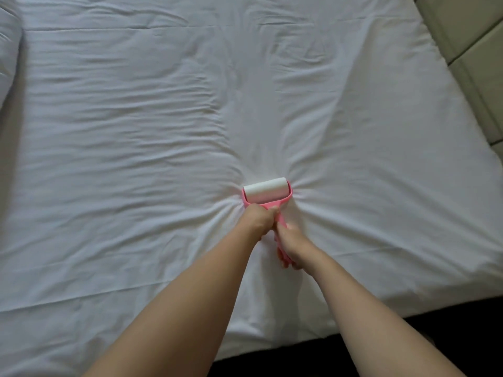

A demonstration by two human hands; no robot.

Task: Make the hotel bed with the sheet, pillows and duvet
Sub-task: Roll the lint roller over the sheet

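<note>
A white sheet (136,131) covers the whole bed and is creased, with folds bunching toward the middle. A pink lint roller (265,194) with a white roll lies pressed onto the sheet there. My left hand (258,217) grips the roller's pink handle just behind the roll. My right hand (292,240) holds the lower end of the same handle. Both arms reach forward from the bed's near edge. No pillow or duvet is plainly in view.
A beige padded headboard or wall panel (462,28) runs along the bed's right side. Dark floor (381,349) shows beyond the near right edge of the mattress. A raised fold of white fabric (8,50) lies at the far left.
</note>
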